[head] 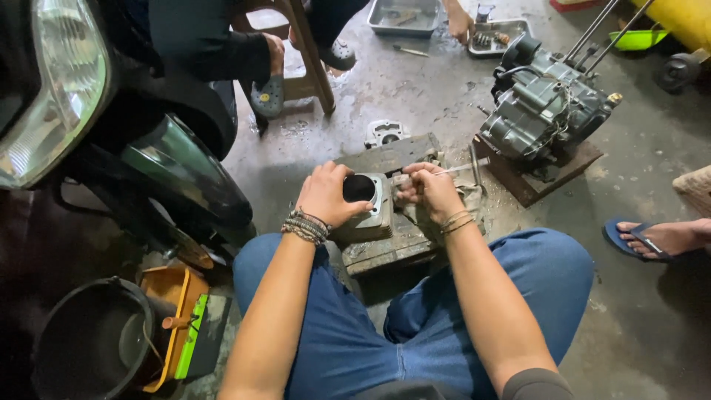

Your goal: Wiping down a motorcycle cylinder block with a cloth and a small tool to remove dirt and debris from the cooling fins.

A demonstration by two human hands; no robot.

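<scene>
A grey metal engine cylinder [370, 204] with a round bore rests on a wooden block [385, 159] between my knees. My left hand [326, 194] grips the cylinder's left side, thumb at the rim of the bore. My right hand [429, 189] is closed on a thin metal tool [463, 168] whose tip points at the cylinder's right edge. A dirty rag [466, 200] lies under my right hand.
A motorcycle engine [544, 107] sits on a board at the right. A motorcycle front with headlight [52, 89] fills the left. A black bucket [89, 341] and orange container [174, 311] stand lower left. Metal trays [404, 18] and another person's hand [459, 22] are at the top; a sandalled foot [655, 237] is at right.
</scene>
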